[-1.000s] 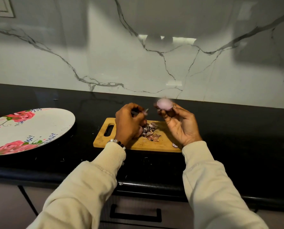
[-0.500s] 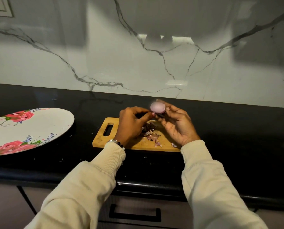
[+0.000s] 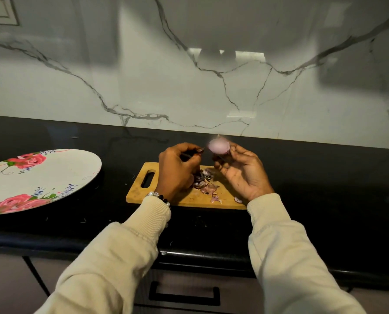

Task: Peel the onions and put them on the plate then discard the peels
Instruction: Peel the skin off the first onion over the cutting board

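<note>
Both hands are raised just above the far edge of a wooden cutting board (image 3: 184, 198) on the black countertop (image 3: 325, 189), the forearms in cream sleeves reaching forward from the bottom of the view. Right hand (image 3: 241, 175) is turned palm up and toward the camera, wrist bent back, its fingertips curled round a peeled pinkish onion (image 3: 219, 146) held at the top of the hand, above the board's back edge. That onion is blurred; it reads as a rounded, slightly flattened shape whose wider axis lies roughly left to right, with what may be a faint tip pointing up, though this cannot be told for sure. Left hand (image 3: 177, 168) shows its back to the camera, knuckles up, fingers curled in, thumb and forefinger pinching a small dark scrap of peel (image 3: 200, 150) just left of the onion and not touching it; a beaded bracelet (image 3: 158, 197) sits at that wrist. Beneath and between the hands a loose heap of purple peels (image 3: 203, 180) lies on the middle of the board, with a few stray pieces nearer the right front corner. Its handle slot faces left. A round plate (image 3: 53, 177) with rose prints rests on the countertop well to the left of the board. Behind stands a veined marble backsplash (image 3: 189, 87), and a drawer handle (image 3: 184, 295) shows below the counter edge.
</note>
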